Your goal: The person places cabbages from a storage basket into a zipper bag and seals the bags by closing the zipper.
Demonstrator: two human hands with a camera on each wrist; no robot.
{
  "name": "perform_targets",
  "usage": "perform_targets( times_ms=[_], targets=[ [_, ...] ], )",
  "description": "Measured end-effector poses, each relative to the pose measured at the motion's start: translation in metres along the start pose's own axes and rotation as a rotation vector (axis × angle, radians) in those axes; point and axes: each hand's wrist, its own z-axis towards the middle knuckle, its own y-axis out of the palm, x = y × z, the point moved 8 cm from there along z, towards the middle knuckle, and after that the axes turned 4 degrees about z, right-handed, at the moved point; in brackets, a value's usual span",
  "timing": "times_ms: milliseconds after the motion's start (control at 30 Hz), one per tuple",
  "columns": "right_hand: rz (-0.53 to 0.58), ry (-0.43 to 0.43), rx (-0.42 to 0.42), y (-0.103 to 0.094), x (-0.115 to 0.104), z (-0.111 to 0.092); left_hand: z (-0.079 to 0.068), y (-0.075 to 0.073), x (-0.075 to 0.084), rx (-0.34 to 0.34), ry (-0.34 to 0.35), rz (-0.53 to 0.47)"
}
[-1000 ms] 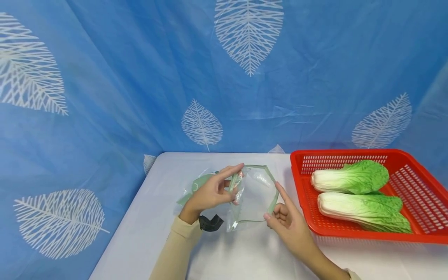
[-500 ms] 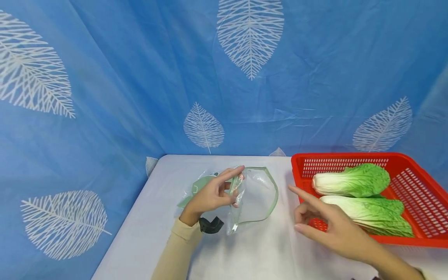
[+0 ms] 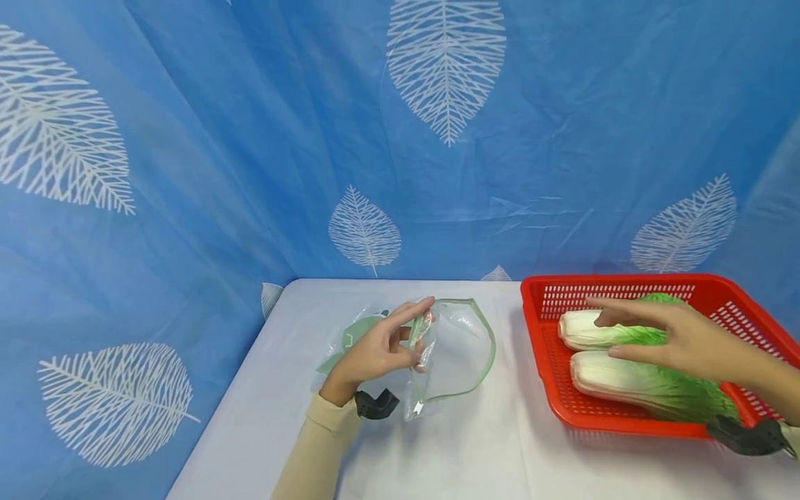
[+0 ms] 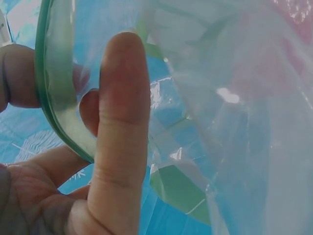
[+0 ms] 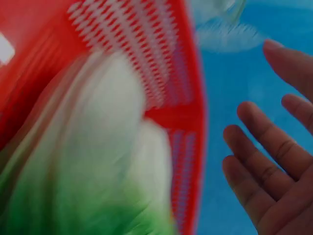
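A clear zip-lock bag [image 3: 461, 357] with a green rim lies on its side, its mouth spread wide toward the right. My left hand [image 3: 375, 345] pinches the rim on one side; in the left wrist view the thumb [image 4: 122, 127] stands inside the bag, with fingers on the outer side. Two Chinese cabbages lie side by side in a red basket: a far cabbage [image 3: 581, 329] and a near cabbage [image 3: 609, 377]. Over them hovers my right hand [image 3: 678, 337], fingers extended and thumb apart, holding nothing. It partly covers both leafy ends.
The perforated red basket [image 3: 545, 368] stands at the right of the white table [image 3: 462, 451]. Green printing [image 3: 356, 330] shows on the bag's body beneath the left forearm. A blue leaf-patterned curtain [image 3: 300, 139] hangs behind and to the left. Black wrist mounts [image 3: 377, 404] sit at both wrists.
My right hand has let go of the bag's rim and moved right, over the cabbages. The left hand keeps its hold, and the bag's mouth stays spread.
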Motion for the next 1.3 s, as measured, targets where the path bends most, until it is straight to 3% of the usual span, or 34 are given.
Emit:
perform_targets(
  times_ms=[167,333,533,767,867,1000,1167,1300],
  targets=[
    [0.111,0.100,-0.049,0.010,0.040,-0.012,0.001,-0.001,-0.004,0.005,-0.018,0.002],
    [0.249,0.197,-0.113,0.024,0.064,-0.017,0.002,-0.003,-0.009,0.006,-0.030,0.003],
    [0.346,0.170,-0.192,0.040,0.071,-0.022,0.004,-0.002,-0.009,-0.012,-0.021,0.003],
    [0.132,0.195,-0.217,0.050,0.072,-0.025,0.000,-0.004,-0.011,0.002,-0.040,-0.005],
    [0.092,0.219,-0.234,0.054,0.075,-0.030,0.000,-0.003,-0.013,0.002,-0.049,-0.005],
    [0.108,0.208,-0.257,0.061,0.077,-0.036,0.000,-0.003,-0.014,0.005,-0.054,-0.012],
    [0.199,0.109,-0.277,0.065,0.070,-0.036,0.001,-0.003,-0.016,0.006,-0.062,-0.023],
    [0.201,0.070,-0.276,0.064,0.068,-0.034,0.001,-0.003,-0.016,0.001,-0.057,-0.029]
  ],
)
